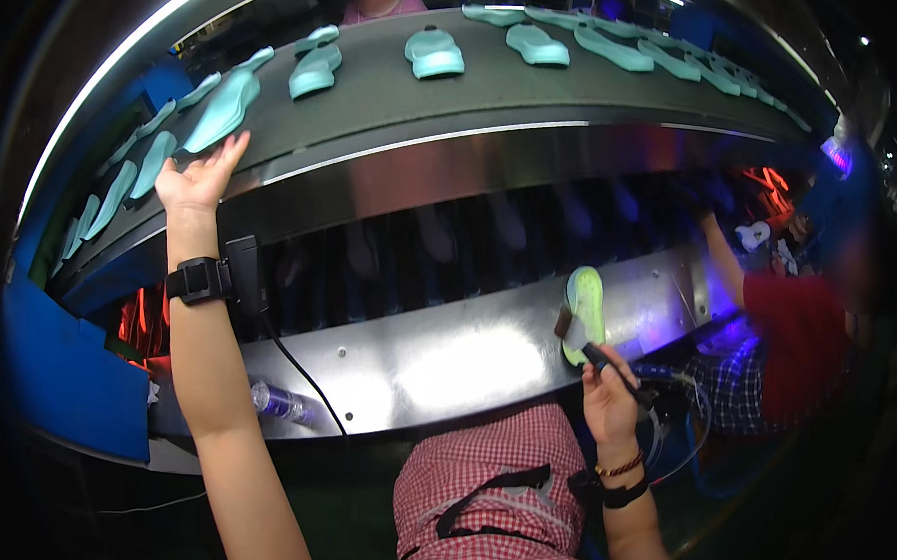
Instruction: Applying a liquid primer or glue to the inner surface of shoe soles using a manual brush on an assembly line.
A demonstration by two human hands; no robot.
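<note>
At ten o'clock on the conveyor belt [376, 102], the teal shoe sole [222, 108] looks light and springy, best pinched by its edges; left hand [201, 181] open beside it, right hand [611, 402] gripping a brush [577, 336].

I see a yellow-green sole [590, 298] on the desk [445, 370], a brush [577, 338] tilted at its edge. Teal soles [222, 112] line the belt [377, 92].

teal soles [221, 110], yellow-green sole [589, 301], red-checked garment [496, 447]

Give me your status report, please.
Left hand open by teal sole. Right hand gripping brush at green sole. Bottle on bench, away from brush.
</note>
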